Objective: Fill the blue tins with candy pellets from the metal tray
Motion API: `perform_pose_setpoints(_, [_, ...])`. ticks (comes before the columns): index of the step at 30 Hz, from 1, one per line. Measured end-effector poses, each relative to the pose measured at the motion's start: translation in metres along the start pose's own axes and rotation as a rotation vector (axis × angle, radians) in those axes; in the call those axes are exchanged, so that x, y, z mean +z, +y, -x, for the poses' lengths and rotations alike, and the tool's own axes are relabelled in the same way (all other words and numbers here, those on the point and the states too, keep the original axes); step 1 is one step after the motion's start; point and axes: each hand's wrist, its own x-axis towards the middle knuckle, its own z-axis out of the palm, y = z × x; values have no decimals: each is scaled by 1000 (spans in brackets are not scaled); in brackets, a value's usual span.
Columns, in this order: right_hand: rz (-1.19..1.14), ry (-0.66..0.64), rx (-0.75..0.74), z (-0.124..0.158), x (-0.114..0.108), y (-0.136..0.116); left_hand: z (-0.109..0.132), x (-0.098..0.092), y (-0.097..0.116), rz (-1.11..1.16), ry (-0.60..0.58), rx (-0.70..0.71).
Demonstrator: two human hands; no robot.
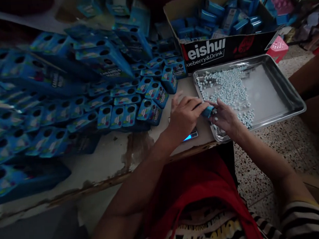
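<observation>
My left hand point(184, 113) and my right hand point(225, 117) meet over the near left corner of a metal tray point(293, 99). Both close on one small blue box point(208, 111) held between them. The tray holds several small pale blue candies point(228, 88), piled towards its left side. Under my left wrist a small device with a lit blue display point(191, 135) lies on the table.
Many small blue boxes point(127, 110) lie in rows and heaps across the worn white table point(108, 160). A cardboard carton point(220, 50) with more blue boxes stands behind the tray. A pink stool point(278, 48) sits on the speckled floor at right.
</observation>
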Motion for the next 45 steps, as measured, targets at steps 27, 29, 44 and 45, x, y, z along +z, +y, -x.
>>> perform_pose_setpoints(27, [2032, -412, -157, 74, 22, -6, 154, -95, -14, 310, 259, -797])
perform_pose_setpoints(29, [2098, -446, -170, 80, 25, 5, 163, -106, -11, 261, 266, -792])
perform_pose_setpoints(44, [1787, 3, -563, 62, -1, -85, 149, -108, -4, 230, 289, -678])
perform_pose_setpoints(45, [1747, -23, -555, 59, -7, -94, 146, -107, -3, 226, 294, -673])
